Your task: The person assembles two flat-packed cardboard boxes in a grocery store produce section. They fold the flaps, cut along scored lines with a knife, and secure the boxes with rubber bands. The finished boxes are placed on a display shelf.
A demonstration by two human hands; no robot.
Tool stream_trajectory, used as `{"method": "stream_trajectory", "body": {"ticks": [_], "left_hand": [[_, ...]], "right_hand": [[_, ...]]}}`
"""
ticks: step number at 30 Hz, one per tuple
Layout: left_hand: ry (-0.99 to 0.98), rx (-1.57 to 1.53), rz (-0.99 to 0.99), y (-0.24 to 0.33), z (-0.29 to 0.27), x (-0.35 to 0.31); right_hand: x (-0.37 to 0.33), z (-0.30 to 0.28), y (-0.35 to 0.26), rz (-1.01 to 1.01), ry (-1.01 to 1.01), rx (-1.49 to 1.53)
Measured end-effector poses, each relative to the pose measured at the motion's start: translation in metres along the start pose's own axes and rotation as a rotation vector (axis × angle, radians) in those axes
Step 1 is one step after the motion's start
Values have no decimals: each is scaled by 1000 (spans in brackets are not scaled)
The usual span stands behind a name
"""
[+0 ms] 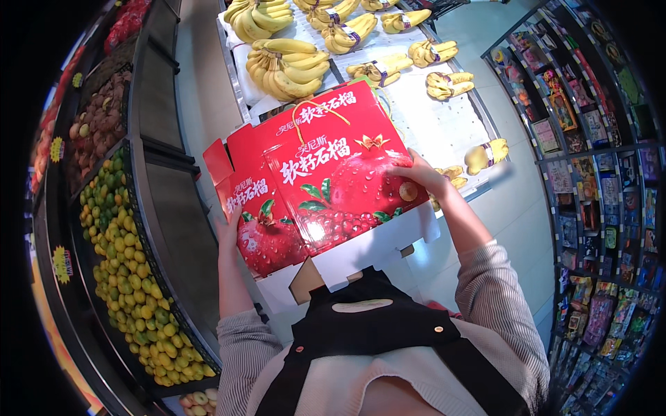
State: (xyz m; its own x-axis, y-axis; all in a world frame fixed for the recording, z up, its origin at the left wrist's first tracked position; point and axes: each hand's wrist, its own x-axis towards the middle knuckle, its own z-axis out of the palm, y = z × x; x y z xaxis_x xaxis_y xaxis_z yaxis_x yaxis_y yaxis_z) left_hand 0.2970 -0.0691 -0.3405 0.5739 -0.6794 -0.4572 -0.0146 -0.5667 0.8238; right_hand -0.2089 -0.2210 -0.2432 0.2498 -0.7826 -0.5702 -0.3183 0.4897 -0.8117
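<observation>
A red cardboard gift box printed with pomegranates is held tilted in front of my apron, between my two hands. My left hand presses against its left side, fingers partly hidden by the carton. On the right edge, my right hand grips the box with its fingers lying over the printed face. White flaps hang loose along the side nearest me, with cut-outs in them. A thin yellow cord handle shows at the far side, and a red end flap sticks out at the left.
Beyond the box stands a white display table with several bunches of bananas. A sloping produce bin along the left holds yellow-green fruit and brown produce. Shelves of small packaged goods line the right, across a tiled aisle.
</observation>
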Motion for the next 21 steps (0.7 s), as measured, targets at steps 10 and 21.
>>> {"method": "stream_trajectory", "body": {"ticks": [10,21], "left_hand": [[-418,-612,-408,-7,-14,-45],[-350,-543,-477,-23,-49,-73]], "right_hand": [[3,-1,18,75,-207,284],[-23,30,66,127,-267,458]]}}
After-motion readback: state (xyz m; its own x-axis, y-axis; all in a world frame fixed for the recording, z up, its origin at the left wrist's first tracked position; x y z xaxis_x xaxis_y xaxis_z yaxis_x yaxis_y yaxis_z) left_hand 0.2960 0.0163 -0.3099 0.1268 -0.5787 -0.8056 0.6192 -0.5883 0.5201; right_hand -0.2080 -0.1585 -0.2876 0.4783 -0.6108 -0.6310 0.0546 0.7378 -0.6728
